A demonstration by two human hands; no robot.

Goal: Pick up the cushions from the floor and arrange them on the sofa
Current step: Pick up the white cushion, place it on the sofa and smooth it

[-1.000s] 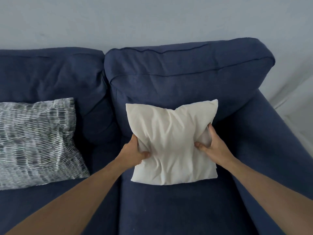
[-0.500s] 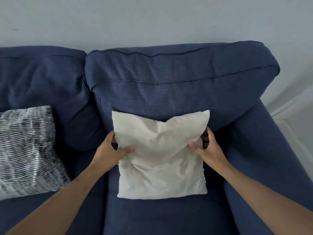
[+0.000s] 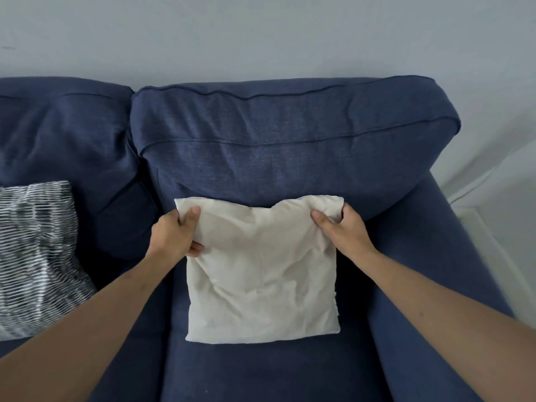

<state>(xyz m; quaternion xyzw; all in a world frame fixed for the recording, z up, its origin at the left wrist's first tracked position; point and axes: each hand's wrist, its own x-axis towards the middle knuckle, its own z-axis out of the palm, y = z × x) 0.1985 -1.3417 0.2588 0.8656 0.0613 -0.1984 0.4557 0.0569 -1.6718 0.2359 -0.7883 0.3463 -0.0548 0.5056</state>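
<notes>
While we've got the cream cushion [image 3: 262, 274] pinched at its top corners, left hand [image 3: 174, 237] and right hand [image 3: 343, 232] both closed on fabric, we'd tug up evenly so it sits square against the sofa [image 3: 290, 158] backrest. Our grips were lower on its sides half a second ago; the striped cushion [image 3: 34, 256] sits further left.

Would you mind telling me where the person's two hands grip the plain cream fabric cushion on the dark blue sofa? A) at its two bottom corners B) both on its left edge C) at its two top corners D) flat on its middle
C: the left hand and right hand each pinch a top corner of the plain cream fabric cushion, against the dark blue sofa backrest.
</notes>
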